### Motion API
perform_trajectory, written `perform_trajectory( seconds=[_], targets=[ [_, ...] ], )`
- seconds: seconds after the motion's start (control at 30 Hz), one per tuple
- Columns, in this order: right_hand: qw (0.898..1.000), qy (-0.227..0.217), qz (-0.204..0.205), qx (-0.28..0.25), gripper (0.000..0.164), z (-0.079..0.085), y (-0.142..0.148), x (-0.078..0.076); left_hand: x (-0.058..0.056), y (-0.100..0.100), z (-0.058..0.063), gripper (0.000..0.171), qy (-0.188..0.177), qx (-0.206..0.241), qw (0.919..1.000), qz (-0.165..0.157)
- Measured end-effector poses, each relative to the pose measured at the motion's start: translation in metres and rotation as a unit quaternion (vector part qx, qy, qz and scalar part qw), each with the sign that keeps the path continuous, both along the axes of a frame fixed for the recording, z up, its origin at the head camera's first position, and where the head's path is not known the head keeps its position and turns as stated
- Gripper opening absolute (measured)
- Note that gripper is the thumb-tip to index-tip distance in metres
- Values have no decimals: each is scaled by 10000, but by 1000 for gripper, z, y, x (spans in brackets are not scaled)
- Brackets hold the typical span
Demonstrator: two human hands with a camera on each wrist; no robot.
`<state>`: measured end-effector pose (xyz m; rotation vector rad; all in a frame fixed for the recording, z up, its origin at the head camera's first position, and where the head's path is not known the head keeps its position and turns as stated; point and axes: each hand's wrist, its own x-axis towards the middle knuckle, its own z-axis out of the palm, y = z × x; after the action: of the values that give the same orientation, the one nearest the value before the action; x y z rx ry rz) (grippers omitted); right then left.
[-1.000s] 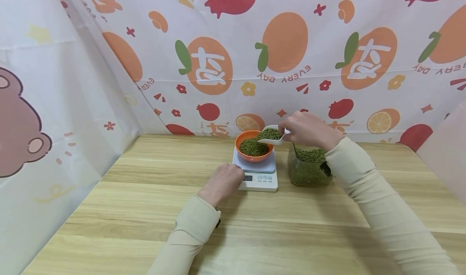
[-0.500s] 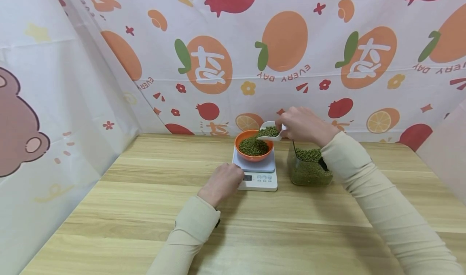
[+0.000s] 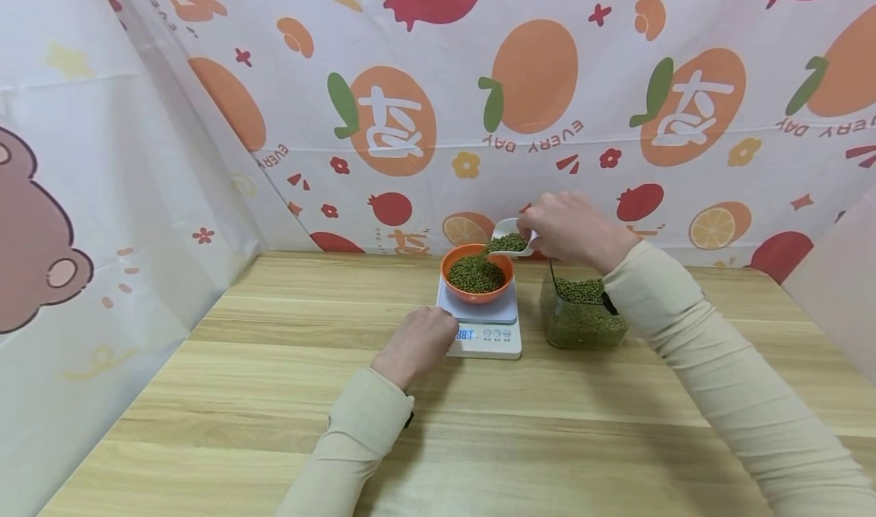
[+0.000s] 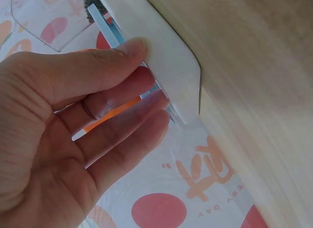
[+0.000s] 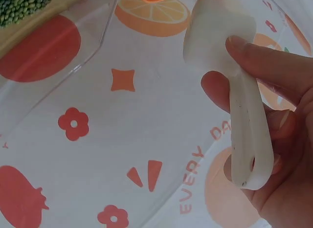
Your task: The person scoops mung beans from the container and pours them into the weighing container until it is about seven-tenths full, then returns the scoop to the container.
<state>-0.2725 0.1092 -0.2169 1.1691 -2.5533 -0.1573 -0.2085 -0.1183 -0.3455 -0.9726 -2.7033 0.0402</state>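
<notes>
My right hand point(image 3: 573, 229) grips a white scoop point(image 5: 249, 132) by its handle, thumb at the base of the blade. The scoop carries green mung beans, and some fall from its tip into an orange bowl point(image 3: 479, 299). Mung beans point(image 3: 474, 275) are heaped inside that bowl. Under it sits a white kitchen scale point(image 3: 505, 350) with a light blue platform and lit blue digits, partly covered by my left hand point(image 3: 416, 344). In the left wrist view, thumb and fingertips hold the edge of the scale at its front left corner.
Right of the scale, beneath my right forearm, stands a clear square container point(image 3: 551, 327) holding more mung beans. A wooden table point(image 3: 294, 327) carries everything. A fruit-print curtain point(image 3: 452, 106) hangs right behind its far edge, and another curtain point(image 3: 157, 144) hangs at the left.
My right hand has raised the scoop slightly above the bowl's right side, and its beans have dwindled a little. The scale's display has turned from dark to lit. The left hand stays put.
</notes>
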Motion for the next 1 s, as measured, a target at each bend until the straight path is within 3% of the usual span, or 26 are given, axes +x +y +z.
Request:
perform_trajectory(
  seconds=[0.5, 1.0],
  targets=[
    [9985, 515, -14, 187, 20, 8, -2, 2, 0, 0, 1, 24, -99, 38, 9999, -4],
    [9956, 582, -260, 684, 24, 14, -7, 6, -1, 0, 2, 25, -38, -32, 10000, -20]
  ],
)
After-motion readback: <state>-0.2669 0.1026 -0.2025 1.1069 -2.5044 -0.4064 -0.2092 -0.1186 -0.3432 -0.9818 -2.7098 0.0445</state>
